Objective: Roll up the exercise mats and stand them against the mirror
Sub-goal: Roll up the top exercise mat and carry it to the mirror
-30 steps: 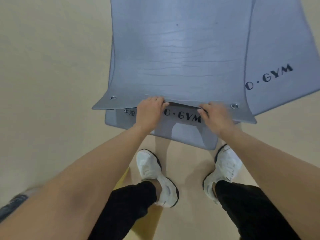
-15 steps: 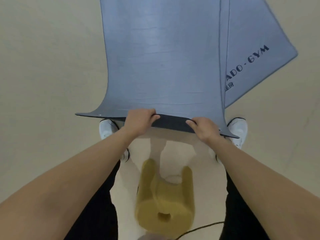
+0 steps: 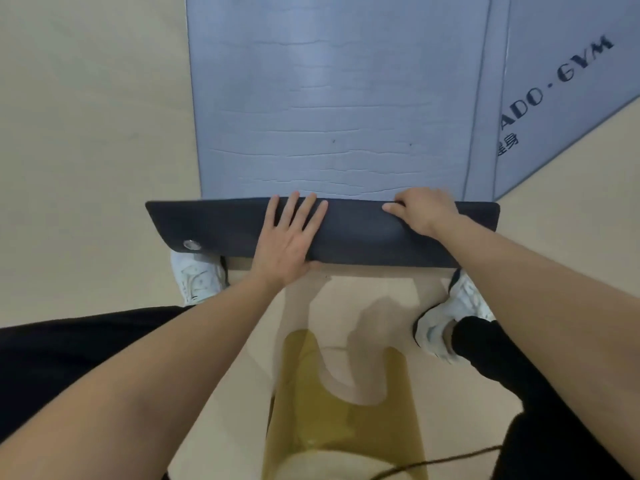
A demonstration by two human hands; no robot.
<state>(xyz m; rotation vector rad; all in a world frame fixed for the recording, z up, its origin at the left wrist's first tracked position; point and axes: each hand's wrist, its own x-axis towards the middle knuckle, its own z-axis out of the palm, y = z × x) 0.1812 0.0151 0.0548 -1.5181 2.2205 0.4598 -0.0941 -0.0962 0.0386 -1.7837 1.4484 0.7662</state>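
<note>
A grey exercise mat (image 3: 332, 98) lies lengthwise on the floor ahead of me. Its near end is folded over, showing a dark underside flap (image 3: 360, 233) with a metal eyelet (image 3: 189, 244) at the left. My left hand (image 3: 289, 240) lies flat on the flap with straight, spread fingers. My right hand (image 3: 424, 211) has its fingers curled over the far fold of the flap, thumb pointing left. A second grey mat (image 3: 561, 91) printed with "GYM" lettering lies under the first, angled to the right.
The beige floor (image 3: 86, 133) spreads to the left and right of the mats. My white shoes (image 3: 199, 275) stand just behind the flap, one each side. A mustard-coloured garment (image 3: 346, 410) and a dark cord (image 3: 450, 460) hang below my chest.
The mat's near end, lifted by both hands before, has been turned over onto itself, dark side up. My left hand has flattened on it. My right hand stays curled at the fold.
</note>
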